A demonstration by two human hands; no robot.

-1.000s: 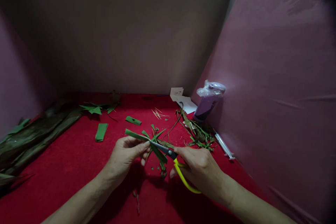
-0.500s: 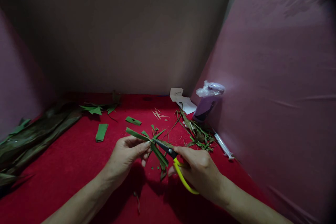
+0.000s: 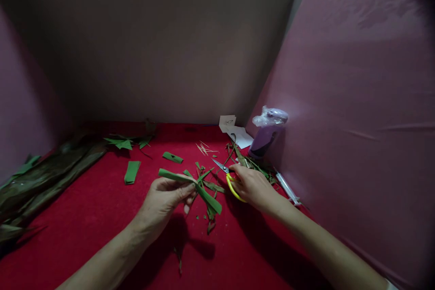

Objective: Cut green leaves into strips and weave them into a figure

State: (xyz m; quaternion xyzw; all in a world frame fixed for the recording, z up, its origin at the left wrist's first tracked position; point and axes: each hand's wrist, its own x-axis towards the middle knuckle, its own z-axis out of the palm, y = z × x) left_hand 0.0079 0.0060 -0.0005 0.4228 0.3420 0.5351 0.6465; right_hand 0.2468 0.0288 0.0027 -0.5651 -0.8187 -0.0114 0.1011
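My left hand (image 3: 170, 195) is closed, pinching a folded green leaf strip (image 3: 209, 198) between thumb and fingers. One end of the strip points up to the left and the other slants down to the right. My right hand (image 3: 253, 186) holds scissors (image 3: 234, 186) with yellow handles, their dark blades pointing up and left, apart from the strip. Beneath and around the strip lie green and brown leaf scraps (image 3: 214, 187). Beyond them rest a cut green leaf piece (image 3: 172, 157) with a dark spot and several toothpicks (image 3: 205, 148).
On the red cloth (image 3: 98, 231) at left lie long dried leaves (image 3: 57, 176) and a green leaf rectangle (image 3: 132, 172). Star-like green leaf pieces (image 3: 118, 142) sit farther back. At right are a purple bottle (image 3: 267, 136) with plastic wrap, white paper (image 3: 240, 136) and a syringe (image 3: 287, 188).
My right hand has drawn the scissors away from the leaf strip, up and to the right. My left hand stays nearly in place, the strip slightly turned.
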